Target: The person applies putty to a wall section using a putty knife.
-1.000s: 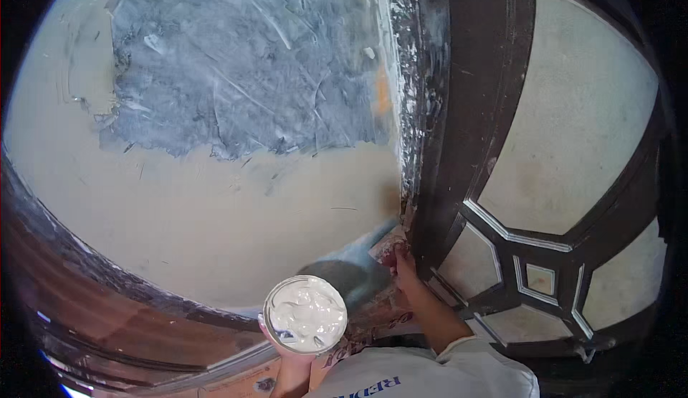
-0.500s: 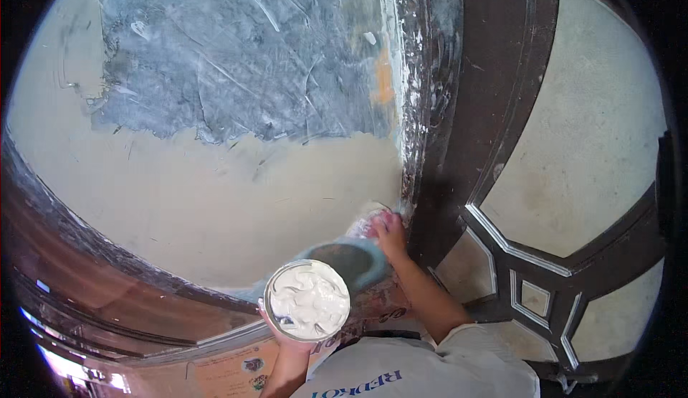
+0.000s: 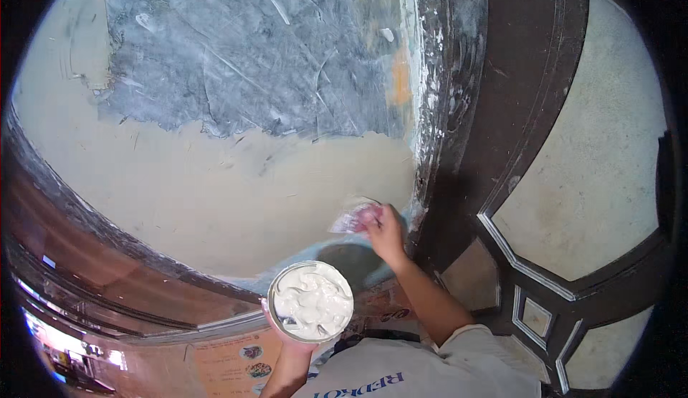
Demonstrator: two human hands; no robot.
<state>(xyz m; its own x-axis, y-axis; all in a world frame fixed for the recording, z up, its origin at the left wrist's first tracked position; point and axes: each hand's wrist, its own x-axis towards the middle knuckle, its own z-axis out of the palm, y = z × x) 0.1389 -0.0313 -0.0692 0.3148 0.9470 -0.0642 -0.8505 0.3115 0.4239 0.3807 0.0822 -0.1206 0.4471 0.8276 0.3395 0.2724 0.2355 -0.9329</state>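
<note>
My left hand (image 3: 290, 344) supports a round can (image 3: 351, 302) from below and the side, its fingers mostly hidden under it. Thick off-white paste (image 3: 315, 299) fills the can, with swirls and a scooped hollow on top. My right hand (image 3: 388, 237) grips a pinkish putty spreader (image 3: 350, 219) smeared with white paste. The spreader is at the lower right of a cream-coated surface (image 3: 229, 183); whether its edge touches is unclear. Beyond the cream area lies a rough grey patch (image 3: 236, 54) with scratches and pale streaks.
A dark moulding (image 3: 448, 75) spattered with white borders the surface on the right. Farther right stands dark framing around pale panels (image 3: 588, 133). A bluish-rimmed dark oval (image 3: 351, 263) lies behind the can. Orange printed sheets (image 3: 226, 362) are at the lower left.
My right hand and the spreader have shifted slightly left, away from the dark moulding. The view has turned a little, and my left hand still holds the can.
</note>
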